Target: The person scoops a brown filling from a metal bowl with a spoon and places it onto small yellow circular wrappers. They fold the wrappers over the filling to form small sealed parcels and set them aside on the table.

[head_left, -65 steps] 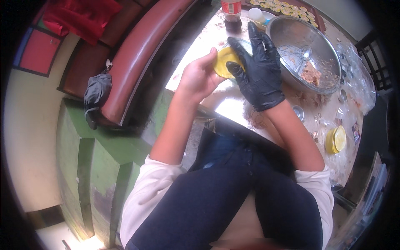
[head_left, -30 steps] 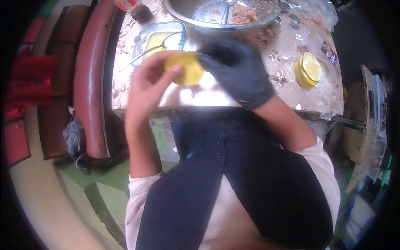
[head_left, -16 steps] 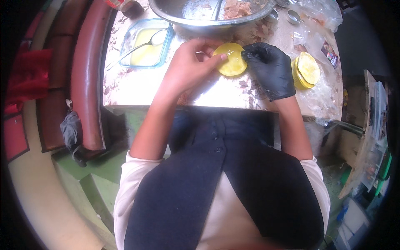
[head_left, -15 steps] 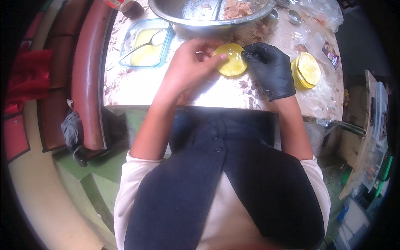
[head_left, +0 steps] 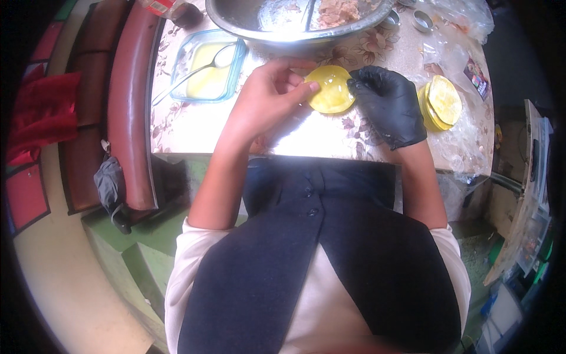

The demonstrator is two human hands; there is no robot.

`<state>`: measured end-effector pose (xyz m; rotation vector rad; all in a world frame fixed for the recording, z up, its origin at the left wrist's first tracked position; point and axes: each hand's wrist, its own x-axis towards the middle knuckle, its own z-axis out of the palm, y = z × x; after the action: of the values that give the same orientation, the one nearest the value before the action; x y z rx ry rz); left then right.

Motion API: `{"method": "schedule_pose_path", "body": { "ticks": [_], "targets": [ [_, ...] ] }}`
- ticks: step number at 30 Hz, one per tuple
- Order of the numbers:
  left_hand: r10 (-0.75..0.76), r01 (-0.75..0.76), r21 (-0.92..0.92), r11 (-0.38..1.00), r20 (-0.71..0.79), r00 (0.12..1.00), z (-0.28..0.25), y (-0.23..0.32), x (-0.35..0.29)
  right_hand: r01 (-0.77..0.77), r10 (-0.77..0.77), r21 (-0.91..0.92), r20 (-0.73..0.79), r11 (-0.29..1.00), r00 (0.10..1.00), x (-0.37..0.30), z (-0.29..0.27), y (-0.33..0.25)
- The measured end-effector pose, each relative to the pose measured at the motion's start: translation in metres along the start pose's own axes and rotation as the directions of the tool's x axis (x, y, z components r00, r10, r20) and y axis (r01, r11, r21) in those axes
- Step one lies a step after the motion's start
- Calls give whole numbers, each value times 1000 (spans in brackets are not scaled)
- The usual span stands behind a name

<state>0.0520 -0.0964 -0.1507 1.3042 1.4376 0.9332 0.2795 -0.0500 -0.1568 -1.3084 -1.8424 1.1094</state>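
Observation:
A thin, round yellow dough wrapper (head_left: 331,97) hangs above the table between my two hands, its surface wet and shiny with pale spots. My bare left hand (head_left: 276,88) pinches its left edge between thumb and fingers. On the opposite edge, my right hand (head_left: 390,106), in a black glove, grips with closed fingertips. Close to the right of that glove, a stack of yellow wrappers (head_left: 446,101) rests on clear plastic.
A large metal bowl (head_left: 277,35) with pinkish minced filling (head_left: 338,15) stands at the far side. Left lies a glass dish (head_left: 237,74) of yellow liquid, with a spoon (head_left: 194,72) in it. Small metal cups (head_left: 422,22) and plastic film (head_left: 463,15) occupy the back right.
The view has shifted slightly. Both hands still hold the wrapper, which now shows more pale spots on its surface.

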Motion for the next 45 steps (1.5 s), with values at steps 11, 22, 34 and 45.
{"method": "schedule_pose_path", "body": {
  "ticks": [11,22,34,45],
  "targets": [
    [-44,45,18,999,-30,999,1,4,-3,42,-48,-204,-25,978,999,-6,-13,-14],
    [414,-282,666,690,-44,909,-54,131,12,185,-190,87,55,979,980,8,-40,-25],
    [-253,-185,933,309,268,930,-32,83,164,104,-136,359,65,928,989,28,-18,-12],
    [-51,-177,946,271,197,979,-90,109,147,-210,61,654,243,727,968,30,-18,-15]
  ]
}}
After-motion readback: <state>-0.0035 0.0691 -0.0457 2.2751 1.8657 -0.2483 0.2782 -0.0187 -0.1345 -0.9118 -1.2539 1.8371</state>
